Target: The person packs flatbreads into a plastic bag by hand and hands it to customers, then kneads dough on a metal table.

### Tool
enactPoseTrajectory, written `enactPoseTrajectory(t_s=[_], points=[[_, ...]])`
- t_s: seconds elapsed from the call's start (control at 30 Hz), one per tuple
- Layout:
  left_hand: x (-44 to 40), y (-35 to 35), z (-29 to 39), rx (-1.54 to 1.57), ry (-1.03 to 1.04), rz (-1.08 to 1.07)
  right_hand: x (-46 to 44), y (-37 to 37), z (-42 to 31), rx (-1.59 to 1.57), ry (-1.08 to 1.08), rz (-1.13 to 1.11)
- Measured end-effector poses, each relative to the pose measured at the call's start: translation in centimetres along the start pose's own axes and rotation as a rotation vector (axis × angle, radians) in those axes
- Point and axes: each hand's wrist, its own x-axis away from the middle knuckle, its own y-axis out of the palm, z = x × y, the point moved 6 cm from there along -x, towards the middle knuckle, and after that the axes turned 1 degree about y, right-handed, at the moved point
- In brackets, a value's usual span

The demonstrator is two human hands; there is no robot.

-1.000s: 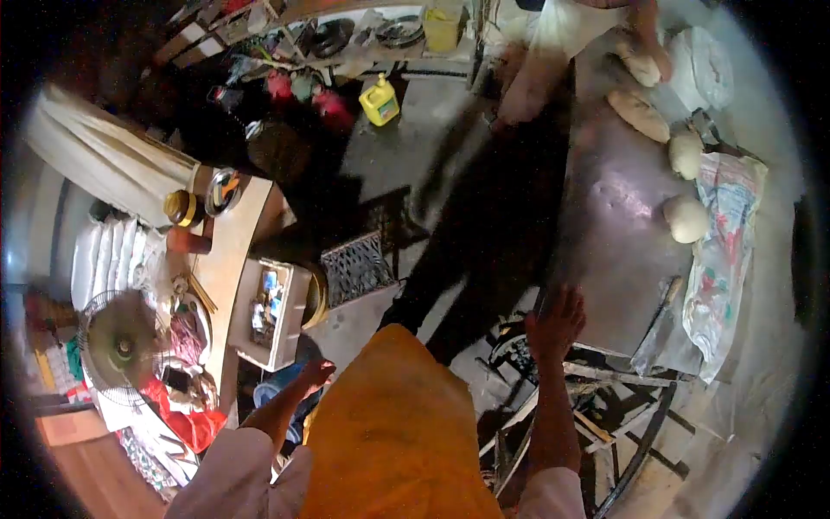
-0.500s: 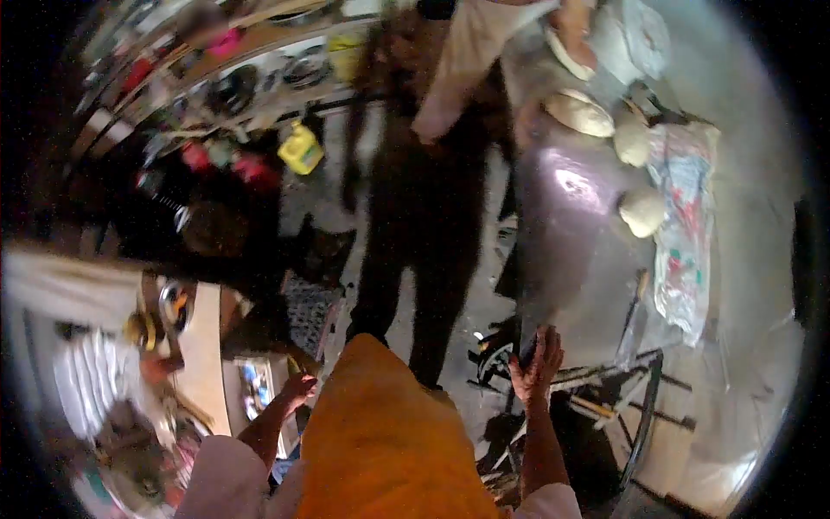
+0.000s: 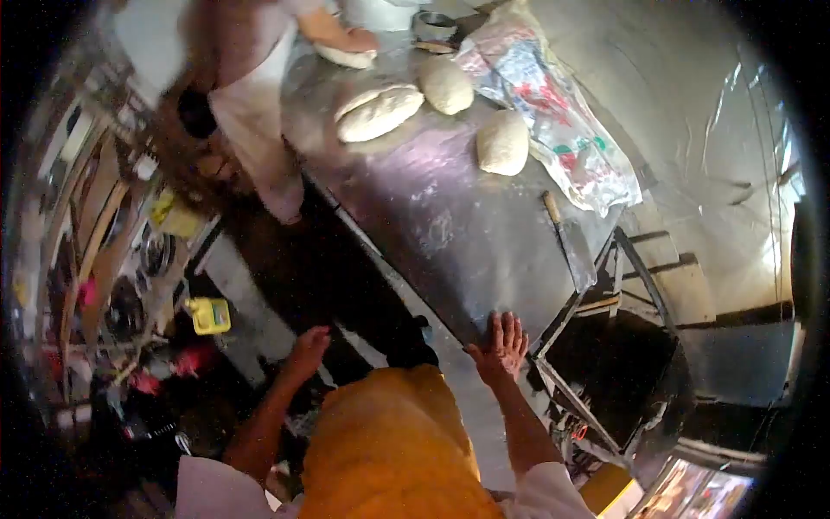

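Observation:
My right hand (image 3: 500, 348) lies flat with its fingers spread on the near corner of the metal table (image 3: 415, 251), holding nothing. My left hand (image 3: 309, 350) hangs in the air left of the table, seen edge-on and dim; how its fingers are set is unclear, and no object shows in it. Beyond my right hand, a scraper or wide blade with a wooden handle (image 3: 568, 242) lies near the table's right edge. Farther back sit pale dough lumps: a long creased one (image 3: 380, 113), a round one (image 3: 446, 86) and another (image 3: 502, 143) beside a printed plastic bag (image 3: 562, 130).
Across the table's left side stands a person whose hand (image 3: 359, 40) rests on another dough piece (image 3: 344, 57). A metal tin (image 3: 434, 28) stands at the back. On the floor at left is a yellow jug (image 3: 208, 316). A metal frame (image 3: 581, 406) stands at right.
My view has turned right, so the table now fills the middle and the co-worker shifts left. My right hand stays at the table's near edge. My left hand has risen slightly, still off the table.

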Motion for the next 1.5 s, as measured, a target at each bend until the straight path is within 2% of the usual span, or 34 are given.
enactPoseTrajectory(t_s=[0.03,0.1,0.17,0.23,0.3,0.37,0.43,0.47,0.5,0.57,0.7,0.77,0.8,0.83,0.9,0.93,1.03,1.07,1.1,1.17,1.2,1.23,1.3,1.33,1.37,1.43,1.5], points=[[-3.3,1.5,3.7,-0.056,-0.057,-0.1,-0.6,-0.5,0.1,-0.011,0.025,0.01],[-8.3,5.6,10.9,-0.061,0.171,-0.164,-1.9,-1.2,0.3,-0.025,0.016,-0.012],[-11.4,9.0,18.4,-0.131,0.203,-0.253,-3.9,-1.4,0.6,-0.039,0.021,0.048],[-13.4,12.0,21.9,-0.199,0.22,-0.346,-5.0,-1.0,1.1,-0.028,0.079,-0.041],[-15.3,14.3,24.1,-0.067,0.247,-0.482,-6.6,-1.2,1.4,-0.033,0.105,-0.044],[-17.3,14.3,26.0,-0.124,0.274,-0.499,-7.3,-1.1,1.4,-0.037,0.139,-0.065],[-20.0,12.4,28.6,-0.167,0.369,-0.334,-7.3,-0.4,1.8,-0.041,0.184,-0.108],[-22.3,11.1,28.5,-0.118,0.442,-0.242,-7.3,-0.3,1.9,-0.048,0.171,-0.1],[-25.6,9.7,27.3,-0.199,0.467,-0.192,-7.5,-0.4,1.7,-0.056,0.164,-0.093],[-29.4,6.7,29.3,-0.142,0.457,-0.121,-8.1,-1.4,1.1,-0.059,0.221,-0.159],[-32.9,4.4,35.2,-0.23,0.535,-0.217,-8.3,-0.8,0.3,-0.073,0.291,-0.109],[-33.9,5.1,34.7,-0.178,0.422,-0.414,-8.1,0.0,-0.4,-0.038,0.4,0.035],[-34.2,6.1,34.1,-0.043,0.5,-0.498,-8.2,0.1,-1.0,-0.072,0.492,0.043],[-34.7,6.7,33.0,-0.039,0.506,-0.542,-8.3,0.2,-1.7,-0.094,0.548,0.088],[-33.5,8.4,33.6,0.051,0.262,-0.743,-8.9,0.5,-2.6,-0.172,0.665,0.101],[-33.3,9.1,33.9,0.029,0.189,-0.79,-9.4,-0.2,-2.9,-0.203,0.611,0.166],[-34.5,11.6,33.8,-0.026,0.226,-0.848,-11.0,-0.7,0.7,-0.292,0.615,0.264],[-35.3,12.7,33.3,0.029,0.222,-0.846,-12.5,-2.6,2.1,-0.2,0.555,0.3],[-35.6,13.9,33.1,0.028,0.218,-0.849,-13.8,-3.4,3.8,-0.141,0.58,0.227],[-37.0,15.1,33.8,-0.039,0.252,-0.823,-16.7,-3.7,8.2,-0.312,0.512,0.153],[-37.2,15.7,34.9,-0.138,0.329,-0.815,-18.6,-5.0,9.4,-0.462,0.651,0.21],[-37.7,16.9,35.8,-0.148,0.34,-0.811,-20.7,-4.8,10.9,-0.471,0.648,0.221],[-38.9,18.7,36.0,-0.099,0.224,-0.769,-24.8,-6.1,11.9,-0.201,0.509,0.367],[-40.5,19.9,34.9,-0.076,0.214,-0.716,-26.6,-6.2,12.5,-0.188,0.538,0.225],[-40.9,20.5,35.2,-0.088,0.191,-0.703,-28.2,-6.6,12.4,-0.206,0.533,0.203],[-42.3,21.6,37.8,-0.098,0.195,-0.495,-30.7,-6.6,12.7,-0.12,0.546,0.218],[-43.4,22.8,39.0,-0.088,0.22,-0.472,-31.8,-4.7,13.2,-0.071,0.527,0.176]])
